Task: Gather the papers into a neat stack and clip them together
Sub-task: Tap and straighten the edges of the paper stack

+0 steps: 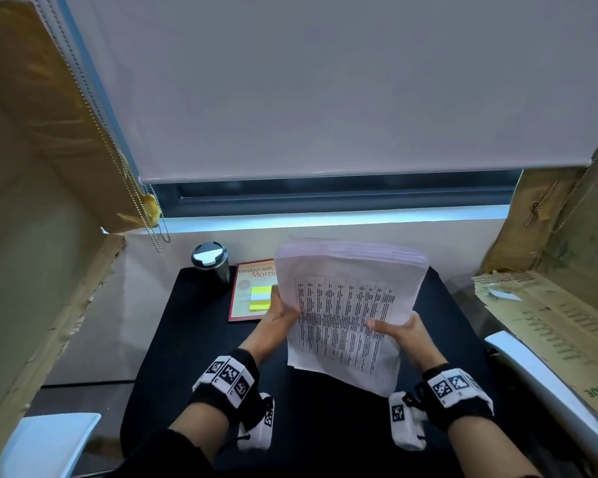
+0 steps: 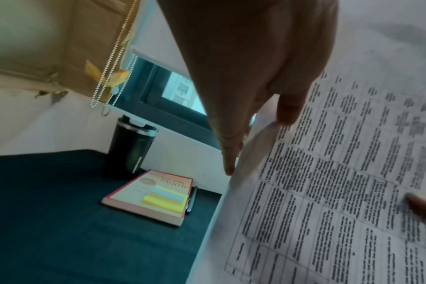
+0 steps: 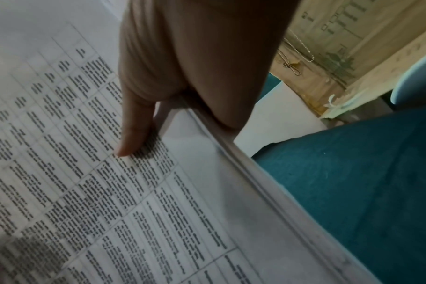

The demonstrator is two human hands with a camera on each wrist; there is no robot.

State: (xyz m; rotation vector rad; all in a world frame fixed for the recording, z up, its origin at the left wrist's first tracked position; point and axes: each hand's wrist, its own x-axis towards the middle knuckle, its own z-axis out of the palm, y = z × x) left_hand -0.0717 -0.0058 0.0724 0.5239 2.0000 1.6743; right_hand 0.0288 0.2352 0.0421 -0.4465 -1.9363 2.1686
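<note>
A thick stack of printed papers [image 1: 346, 312] with a table of text on the top sheet is held up off the black desk mat [image 1: 187, 339], tilted toward me. My left hand [image 1: 280, 315] grips its left edge, thumb on the front sheet and fingers behind. My right hand [image 1: 399, 331] grips the right edge the same way, thumb pressed on the print. In the left wrist view the left hand [image 2: 255, 123] pinches the papers [image 2: 328, 192] at their edge. In the right wrist view the right hand [image 3: 173, 115] clamps the papers [image 3: 110, 192]. No clip is in view.
A black travel mug [image 1: 212, 263] stands at the mat's back left. Beside it lies a book [image 1: 249, 288] with sticky notes [image 1: 260, 298] on it, and a pen [image 2: 191, 199] along the book's side. Cardboard sheets [image 1: 32, 201] stand on both sides, with white chair parts [image 1: 546, 384] nearby.
</note>
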